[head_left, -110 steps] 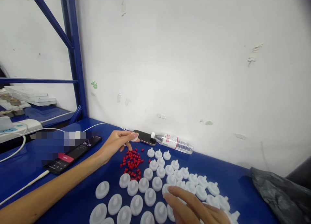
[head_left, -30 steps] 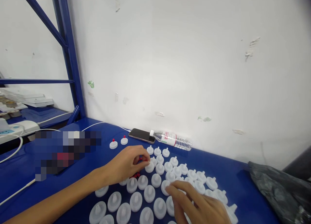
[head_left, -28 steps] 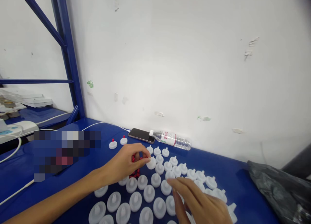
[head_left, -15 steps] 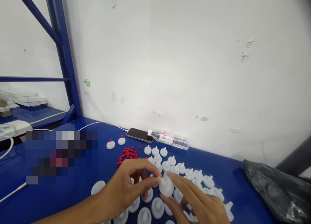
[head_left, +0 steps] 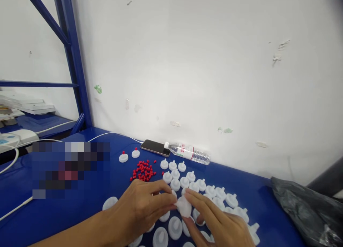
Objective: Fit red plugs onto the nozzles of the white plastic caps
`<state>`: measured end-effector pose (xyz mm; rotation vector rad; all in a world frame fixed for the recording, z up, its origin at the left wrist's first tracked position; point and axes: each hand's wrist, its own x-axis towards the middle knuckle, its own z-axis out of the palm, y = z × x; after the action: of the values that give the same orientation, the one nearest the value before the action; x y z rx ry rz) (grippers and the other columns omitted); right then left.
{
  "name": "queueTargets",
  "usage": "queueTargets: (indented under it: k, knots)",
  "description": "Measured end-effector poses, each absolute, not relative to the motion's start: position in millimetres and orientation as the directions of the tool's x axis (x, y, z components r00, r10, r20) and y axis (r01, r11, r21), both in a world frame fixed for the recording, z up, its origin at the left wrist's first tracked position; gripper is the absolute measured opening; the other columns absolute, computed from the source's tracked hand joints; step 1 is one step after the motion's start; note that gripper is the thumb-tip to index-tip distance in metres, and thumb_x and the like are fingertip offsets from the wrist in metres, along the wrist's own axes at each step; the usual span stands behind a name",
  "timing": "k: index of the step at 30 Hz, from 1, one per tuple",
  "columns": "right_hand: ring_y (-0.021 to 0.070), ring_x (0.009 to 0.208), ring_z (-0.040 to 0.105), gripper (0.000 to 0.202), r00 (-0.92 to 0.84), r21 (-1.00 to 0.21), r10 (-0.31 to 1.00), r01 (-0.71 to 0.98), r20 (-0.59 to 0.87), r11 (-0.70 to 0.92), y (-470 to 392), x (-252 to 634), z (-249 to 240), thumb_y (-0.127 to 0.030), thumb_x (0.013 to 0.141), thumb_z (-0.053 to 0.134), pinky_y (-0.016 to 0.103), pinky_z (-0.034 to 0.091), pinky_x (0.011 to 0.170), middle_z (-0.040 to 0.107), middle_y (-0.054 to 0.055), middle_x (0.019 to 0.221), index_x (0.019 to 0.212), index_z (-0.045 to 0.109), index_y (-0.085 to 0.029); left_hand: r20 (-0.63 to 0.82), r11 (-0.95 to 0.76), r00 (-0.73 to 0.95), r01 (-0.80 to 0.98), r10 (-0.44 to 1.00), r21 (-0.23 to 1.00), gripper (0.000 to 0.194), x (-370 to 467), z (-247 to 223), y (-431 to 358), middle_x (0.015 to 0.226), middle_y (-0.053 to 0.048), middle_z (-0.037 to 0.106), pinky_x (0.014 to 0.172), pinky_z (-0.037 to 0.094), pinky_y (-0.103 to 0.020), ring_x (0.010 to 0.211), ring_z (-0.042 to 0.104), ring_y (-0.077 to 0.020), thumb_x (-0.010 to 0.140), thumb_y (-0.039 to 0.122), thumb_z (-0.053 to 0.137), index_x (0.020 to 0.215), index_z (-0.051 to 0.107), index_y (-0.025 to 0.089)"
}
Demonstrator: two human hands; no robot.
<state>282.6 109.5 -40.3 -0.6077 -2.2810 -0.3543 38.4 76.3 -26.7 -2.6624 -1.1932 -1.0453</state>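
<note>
Between my two hands is a translucent white nozzle cap (head_left: 184,206), held above the others. My left hand (head_left: 146,204) is closed, its thumb and fingers pinching the cap's narrow nozzle end. My right hand (head_left: 218,218) grips the round base from the other side, thumb below and fingers above. Several similar white nozzle caps (head_left: 175,227) lie around and beneath both hands, partly covered by them. Beyond my left hand lies a pile of small red caps (head_left: 144,171). Two white caps (head_left: 123,157) at its left carry red tips.
At the back, a phone (head_left: 155,147) with a white cable lies beside a clear plastic bottle (head_left: 189,152) on its side. A dark plastic bag (head_left: 297,200) rests at the right of the blue table (head_left: 88,211). A blue metal frame (head_left: 77,61) rises at the left.
My left fingers have drawn closer together around the nozzle, and the hand has turned slightly. My right hand keeps its grip on the base. The view has shifted a little.
</note>
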Motion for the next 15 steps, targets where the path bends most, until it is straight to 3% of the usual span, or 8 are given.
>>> queueTargets:
  k: [4, 7, 12, 15]
  knots:
    - [0.008, 0.058, 0.07, 0.031, -0.62, 0.093, 0.284, 0.504, 0.731, 0.859, 110.2, 281.3, -37.1, -0.01, 0.095, 0.048, 0.017, 0.054, 0.043, 0.071, 0.001, 0.121, 0.123, 0.061, -0.016, 0.534, -0.699, 0.55, 0.706, 0.642, 0.114, 0.017, 35.3, -20.5, 73.1, 0.097, 0.0, 0.073, 0.049, 0.038, -0.022, 0.058, 0.061, -0.0081, 0.102, 0.022, 0.054, 0.115, 0.063, 0.027]
    - [0.0091, 0.061, 0.071, 0.031, -0.613, 0.078, 0.279, 0.489, 0.739, 0.869, 109.6, 280.3, -35.6, -0.007, 0.092, 0.048, 0.017, 0.055, 0.047, 0.072, 0.002, 0.116, 0.119, 0.062, -0.017, 0.544, -0.712, 0.549, 0.69, 0.634, 0.134, 0.017, 36.9, -21.3, 73.8, 0.095, -0.001, 0.073, 0.049, 0.039, -0.021, 0.057, 0.06, -0.008, 0.102, 0.023, 0.055, 0.115, 0.065, 0.026]
    - [0.0098, 0.061, 0.071, 0.028, -0.584, -0.005, 0.306, 0.459, 0.752, 0.888, 106.0, 278.2, -35.7, -0.009, 0.094, 0.05, 0.015, 0.057, 0.054, 0.073, 0.004, 0.113, 0.118, 0.061, -0.018, 0.622, -0.712, 0.358, 0.452, 0.697, 0.538, 0.014, 42.2, -24.7, 79.4, 0.089, -0.003, 0.074, 0.055, 0.045, -0.02, 0.063, 0.063, -0.01, 0.092, 0.032, 0.072, 0.101, 0.075, 0.022]
    - [0.0089, 0.058, 0.069, 0.028, -0.529, -0.091, 0.347, 0.449, 0.774, 0.889, 102.1, 275.7, -34.2, -0.011, 0.094, 0.053, 0.014, 0.055, 0.05, 0.074, 0.003, 0.11, 0.119, 0.061, -0.019, 0.457, -0.519, 0.25, 0.331, 0.854, 0.788, 0.015, 45.2, -20.0, 78.9, 0.078, 0.0, 0.073, 0.053, 0.044, -0.019, 0.06, 0.06, -0.0096, 0.08, 0.035, 0.084, 0.084, 0.078, 0.022]
